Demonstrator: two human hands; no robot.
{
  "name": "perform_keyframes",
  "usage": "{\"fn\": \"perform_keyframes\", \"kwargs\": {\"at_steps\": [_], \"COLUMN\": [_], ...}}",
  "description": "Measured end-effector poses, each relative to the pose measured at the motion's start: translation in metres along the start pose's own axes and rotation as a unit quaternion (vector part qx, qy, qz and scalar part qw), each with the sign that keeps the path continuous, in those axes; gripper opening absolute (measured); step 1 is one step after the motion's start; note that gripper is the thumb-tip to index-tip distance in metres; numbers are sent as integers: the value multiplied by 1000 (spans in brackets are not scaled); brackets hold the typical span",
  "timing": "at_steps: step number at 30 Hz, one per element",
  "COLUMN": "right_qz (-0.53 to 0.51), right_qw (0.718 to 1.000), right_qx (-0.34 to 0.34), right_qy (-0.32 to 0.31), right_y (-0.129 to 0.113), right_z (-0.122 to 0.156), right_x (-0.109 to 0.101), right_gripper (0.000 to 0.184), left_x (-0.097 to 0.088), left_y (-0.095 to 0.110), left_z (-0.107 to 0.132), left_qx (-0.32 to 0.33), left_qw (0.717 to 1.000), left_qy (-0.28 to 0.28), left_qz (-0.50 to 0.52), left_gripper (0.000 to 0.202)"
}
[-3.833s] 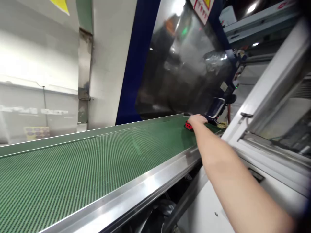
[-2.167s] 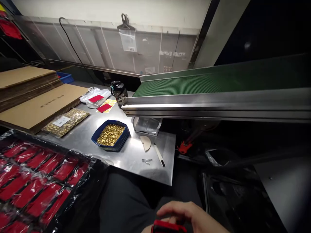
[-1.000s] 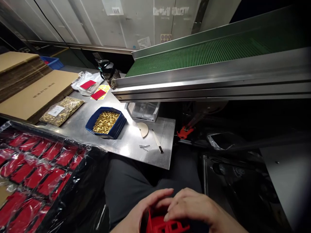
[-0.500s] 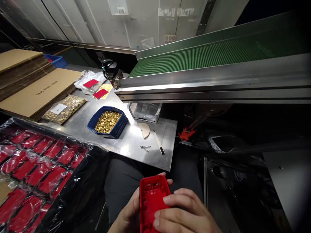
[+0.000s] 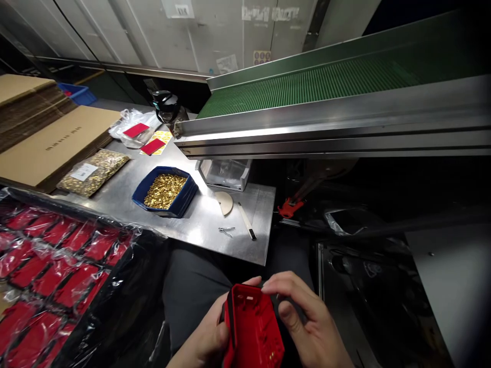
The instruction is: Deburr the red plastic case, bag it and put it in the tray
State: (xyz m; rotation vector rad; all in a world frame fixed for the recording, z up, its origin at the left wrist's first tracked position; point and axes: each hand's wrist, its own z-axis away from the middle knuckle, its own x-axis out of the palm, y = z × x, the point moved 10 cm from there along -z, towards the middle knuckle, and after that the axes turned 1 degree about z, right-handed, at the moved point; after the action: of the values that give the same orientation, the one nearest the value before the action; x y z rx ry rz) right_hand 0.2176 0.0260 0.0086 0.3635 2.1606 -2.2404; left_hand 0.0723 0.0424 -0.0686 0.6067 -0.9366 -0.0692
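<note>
Clock read from the part, 12 at top of view. Risks, my read, big to small. Bare grey metal bench [image 5: 199,225], at 11: slim white tool with a dark tip [image 5: 246,221] lay near its edge, so a knee bump could have knocked it off. Dark blue plastic tray [image 5: 187,198], also 11, open-topped and full of small gold-coloured pieces [image 5: 163,190]: a jolt could have spilled it. Bright red moulded plastic housing [image 5: 255,322], tilted, was held over the lap; only one hand seemed to carry it, so a slip there meant a likely drop. Gold-coloured specks [image 5: 272,354] sat in its 5 o'clock area; if loose, more tilt could have shed them.

Pose: left hand [image 5: 209,332], at 9, gripped the housing, thumb on its left wall. Right hand [image 5: 307,319], at 3, was half-curled, unclosed, index fingertip at the 1 o'clock corner; thumb just beside the wall, contact unclear.
</note>
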Motion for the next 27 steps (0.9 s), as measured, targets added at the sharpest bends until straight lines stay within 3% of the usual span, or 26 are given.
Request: {"fn": "perform_keyframes", "kwargs": {"at_steps": [4, 6, 9, 11, 15, 19, 22, 25, 27], "right_qz": [44, 118, 192, 187, 114, 109, 152, 220, 239], "right_qw": [993, 984, 973, 976, 993, 993, 982, 930, 902], "right_qx": [-38, -57, -63, -51, 2, 49, -47, -194, -229], "right_qy": [-107, -124, -112, -95, -20, -18, -104, -223, -276], "right_y": [-12, -12, -6, 1, 18, 27, 3, -26, -34], "right_z": [-1, 0, 1, 3, 9, 11, 7, 18, 27], "right_x": [23, 30, 34, 31, 15, 9, 22, 46, 56], "right_gripper": [45, 36, 14, 5, 14, 22, 23, 18, 20], "left_x": [-14, -23, -30, -31, -30, -34, -30, -10, 0], "left_y": [-6, -9, -11, -10, -5, 17, 24, 8, -4], "left_z": [-8, -13, -15, -13, -12, -6, -1, 4, 11], "left_qx": [21, 28, 33, 43, 71, 152, 138, 7, -73], "left_qw": [996, 992, 987, 987, 989, 971, 983, 998, 988], "left_qy": [70, 99, 115, 115, 111, 145, 100, -30, -80], "left_qz": [-49, -75, -104, -108, -72, -110, -75, 57, 108], "left_gripper": [86, 83, 77, 73, 71, 101, 101, 98, 98]}}
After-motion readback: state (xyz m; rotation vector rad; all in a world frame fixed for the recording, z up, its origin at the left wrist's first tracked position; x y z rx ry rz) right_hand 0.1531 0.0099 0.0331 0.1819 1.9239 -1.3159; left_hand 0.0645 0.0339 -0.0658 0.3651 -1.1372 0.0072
